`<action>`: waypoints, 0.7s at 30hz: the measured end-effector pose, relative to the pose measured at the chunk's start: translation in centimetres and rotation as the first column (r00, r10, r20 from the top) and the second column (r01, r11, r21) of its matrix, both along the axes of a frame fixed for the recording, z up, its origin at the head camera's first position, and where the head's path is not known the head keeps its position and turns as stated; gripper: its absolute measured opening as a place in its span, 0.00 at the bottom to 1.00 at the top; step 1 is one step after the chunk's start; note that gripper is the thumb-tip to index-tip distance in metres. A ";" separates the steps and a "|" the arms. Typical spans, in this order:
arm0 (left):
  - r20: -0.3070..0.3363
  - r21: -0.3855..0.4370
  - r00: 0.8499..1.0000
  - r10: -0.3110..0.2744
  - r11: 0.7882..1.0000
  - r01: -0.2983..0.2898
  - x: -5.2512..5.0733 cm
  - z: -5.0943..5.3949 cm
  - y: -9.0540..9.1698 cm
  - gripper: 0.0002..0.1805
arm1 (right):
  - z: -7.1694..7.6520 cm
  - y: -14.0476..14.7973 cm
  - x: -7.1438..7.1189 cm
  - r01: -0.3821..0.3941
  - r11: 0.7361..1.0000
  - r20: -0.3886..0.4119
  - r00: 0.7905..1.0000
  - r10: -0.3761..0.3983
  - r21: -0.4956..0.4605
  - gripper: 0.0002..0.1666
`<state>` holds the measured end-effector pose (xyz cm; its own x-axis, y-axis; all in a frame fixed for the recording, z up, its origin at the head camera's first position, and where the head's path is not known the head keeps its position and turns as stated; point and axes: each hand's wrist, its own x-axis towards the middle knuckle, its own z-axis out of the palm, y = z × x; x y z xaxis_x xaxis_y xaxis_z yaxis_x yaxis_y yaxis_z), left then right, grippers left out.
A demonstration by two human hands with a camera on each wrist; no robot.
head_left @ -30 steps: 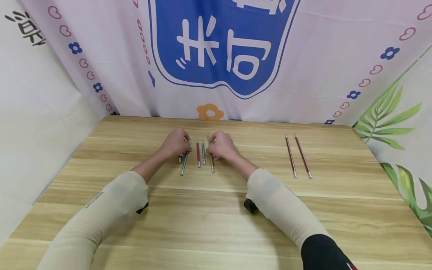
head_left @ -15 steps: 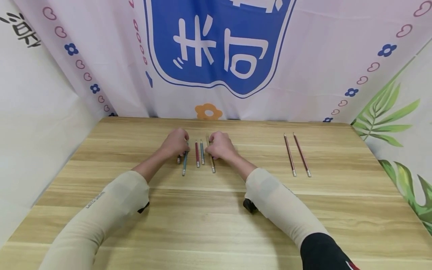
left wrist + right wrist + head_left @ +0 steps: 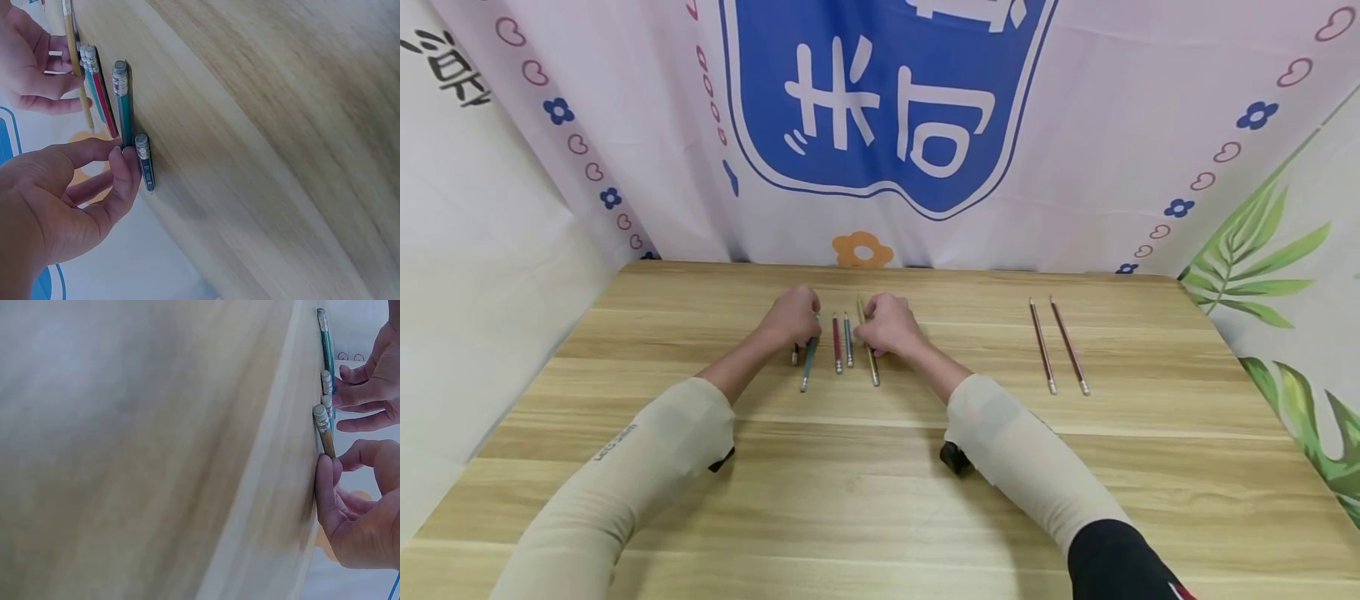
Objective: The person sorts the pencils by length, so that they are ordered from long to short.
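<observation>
My left hand (image 3: 793, 318) pinches a teal pencil (image 3: 127, 109) between thumb and fingers. The pencil lies slightly slanted, its eraser end toward me. Just left of it is a short dark pencil (image 3: 146, 167), partly hidden by the left hand in the head view. With thumb and fingers, my right hand (image 3: 889, 323) holds a yellow pencil (image 3: 872, 365), tilted with its eraser end to the right. Between the hands lie a short red pencil (image 3: 837, 343) and a short blue-green pencil (image 3: 848, 342), side by side and untouched.
Two long dark red pencils (image 3: 1070, 346) lie apart on the right of the wooden table (image 3: 865, 500). A printed cloth (image 3: 700, 225) hangs behind the table's back edge. Light-coloured sheets flank both sides.
The yellow pencil has turned slightly in my right hand, its eraser end shifting right. The teal pencil's eraser end has swung a little right, then partly back left. The other pencils stay put.
</observation>
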<state>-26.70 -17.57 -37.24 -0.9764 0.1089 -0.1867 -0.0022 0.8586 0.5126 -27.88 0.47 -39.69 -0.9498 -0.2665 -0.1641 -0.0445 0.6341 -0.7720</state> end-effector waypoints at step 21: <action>-0.011 0.096 1.000 0.022 0.995 -0.021 -0.3 -0.1 -0.9 0.25 | 0.3 1.3 0.5 -0.034 0.993 0.032 0.999 0.038 -0.117 0.19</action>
<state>-27.01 -18.46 -37.30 -0.9807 0.1051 -0.1649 -0.0134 0.8052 0.5929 -27.35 1.79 -39.35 -0.9335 -0.3197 -0.1623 -0.0379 0.5382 -0.8420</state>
